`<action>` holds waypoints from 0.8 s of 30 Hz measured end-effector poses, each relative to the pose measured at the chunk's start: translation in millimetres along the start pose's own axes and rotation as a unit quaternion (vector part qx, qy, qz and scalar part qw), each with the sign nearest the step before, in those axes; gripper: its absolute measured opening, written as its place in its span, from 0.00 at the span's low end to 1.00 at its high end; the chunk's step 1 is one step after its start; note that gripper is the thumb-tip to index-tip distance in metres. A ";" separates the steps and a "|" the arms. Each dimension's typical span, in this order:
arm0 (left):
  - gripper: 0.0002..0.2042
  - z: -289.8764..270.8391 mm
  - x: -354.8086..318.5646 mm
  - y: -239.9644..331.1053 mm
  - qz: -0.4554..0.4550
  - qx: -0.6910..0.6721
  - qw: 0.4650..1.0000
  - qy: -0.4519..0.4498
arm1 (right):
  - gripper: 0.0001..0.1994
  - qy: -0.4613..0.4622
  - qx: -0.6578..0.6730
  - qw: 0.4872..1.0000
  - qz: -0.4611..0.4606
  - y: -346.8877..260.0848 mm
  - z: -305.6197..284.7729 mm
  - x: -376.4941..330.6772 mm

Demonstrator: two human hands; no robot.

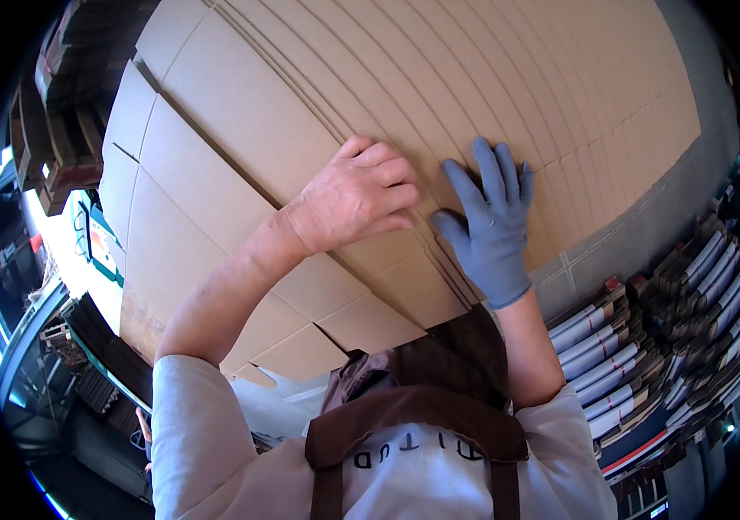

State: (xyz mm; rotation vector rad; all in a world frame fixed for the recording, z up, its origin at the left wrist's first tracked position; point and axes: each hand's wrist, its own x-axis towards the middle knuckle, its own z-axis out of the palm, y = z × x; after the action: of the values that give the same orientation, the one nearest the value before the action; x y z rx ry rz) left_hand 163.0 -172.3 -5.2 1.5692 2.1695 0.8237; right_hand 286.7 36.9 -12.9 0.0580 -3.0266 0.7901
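Flat cardboard sheets (595, 78) lie overlapped like a fan in front of me, their edges running in curved rows toward the right. To the left spreads a creased cardboard blank (188, 173) with slots and fold lines. My left hand (360, 192), bare, rests over the sheets near the middle with its fingers curled in; whatever they hold, if anything, is hidden. Close to its right, my right hand (493, 221) wears a grey-blue glove. Its fingers are spread out and lie on the overlapped sheets, holding nothing. A brown apron (422, 416) hangs at the cardboard's near edge.
Several stacked bundles of folded cardboard (613, 364) stand at the right. Wooden pallets (62, 143) are piled at the upper left. A grey surface (630, 234) shows past the sheets' right edge. Part of another person's hand (143, 429) appears at the lower left.
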 end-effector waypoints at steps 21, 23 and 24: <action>0.15 -8.3 -4.0 -1.0 0.008 -0.007 1.000 0.025 | 0.35 -0.003 -0.048 0.999 -0.005 -21.2 8.9 8.4; 0.15 -8.4 -4.4 -2.5 0.019 0.003 0.999 0.049 | 0.35 -0.003 -0.039 0.999 0.004 -23.2 9.1 9.3; 0.14 -12.8 -7.5 -6.0 0.007 0.024 0.998 0.057 | 0.36 -0.003 -0.034 0.999 0.009 -23.9 9.0 10.6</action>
State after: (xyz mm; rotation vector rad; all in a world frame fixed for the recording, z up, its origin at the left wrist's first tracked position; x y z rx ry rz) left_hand 153.7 -183.9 0.5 1.5973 2.2764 0.8915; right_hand 277.0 11.2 -8.8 0.0326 -3.0608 0.6902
